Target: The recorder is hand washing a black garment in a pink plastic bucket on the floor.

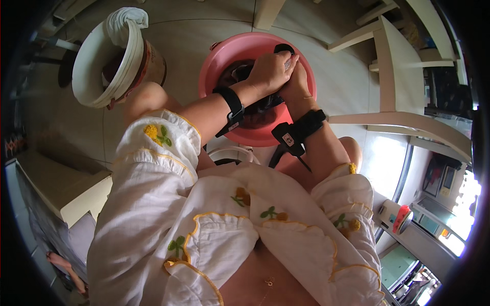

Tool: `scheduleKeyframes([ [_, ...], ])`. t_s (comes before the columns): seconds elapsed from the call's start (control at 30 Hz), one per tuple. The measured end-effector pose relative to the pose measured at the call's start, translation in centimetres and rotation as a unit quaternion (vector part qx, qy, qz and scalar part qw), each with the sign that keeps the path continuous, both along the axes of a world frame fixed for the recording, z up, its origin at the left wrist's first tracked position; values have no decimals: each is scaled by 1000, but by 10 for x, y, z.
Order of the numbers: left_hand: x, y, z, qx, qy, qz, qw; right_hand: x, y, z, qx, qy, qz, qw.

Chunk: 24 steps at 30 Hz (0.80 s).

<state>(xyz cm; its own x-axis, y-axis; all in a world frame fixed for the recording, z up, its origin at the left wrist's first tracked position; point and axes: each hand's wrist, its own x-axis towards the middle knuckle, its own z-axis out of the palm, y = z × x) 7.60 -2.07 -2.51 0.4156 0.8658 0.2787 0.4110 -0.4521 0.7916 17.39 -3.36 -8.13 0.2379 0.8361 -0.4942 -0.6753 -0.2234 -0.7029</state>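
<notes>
A pink plastic basin (206, 72) stands on the tiled floor between my knees, with dark wet cloth (270, 102) lying in it. My left hand (270, 72) is closed around a bunched part of this cloth, and a black fold (284, 48) pokes out beyond the knuckles. Pressed against it, my right hand (295, 85) grips the same bunch from the other side. Both hands are held over the right half of the basin. Fingers and wrists hide much of the gripped cloth. Each wrist wears a black strap.
At the left stands a white bucket (88, 72) with a white cloth (128, 21) over its rim and dark cloth inside. A cream wooden chair (394, 72) is close on the right. Another person's foot (59, 261) shows at the lower left.
</notes>
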Motion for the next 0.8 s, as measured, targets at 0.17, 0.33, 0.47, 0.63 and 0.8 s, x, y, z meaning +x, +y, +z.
scheduleKeyframes([
  [0.17, -10, 46, -26, -111, -72, 45, 990, -3, 4, 33, -17, -35, 11, 999],
  [0.33, -59, 60, 1, -250, 5, -12, 968, -1, 0, 87, 31, -236, 125, 963],
  [0.47, -95, 49, 33, -237, -122, -28, 963, 7, 4, 23, 68, -605, 225, 760],
  [0.63, -128, 49, 70, -248, -259, -50, 932, 9, -4, -79, 27, -638, 428, 639],
  [0.8, -144, 54, 69, -262, -251, -49, 931, -26, 2, -113, -156, -584, 604, 520],
])
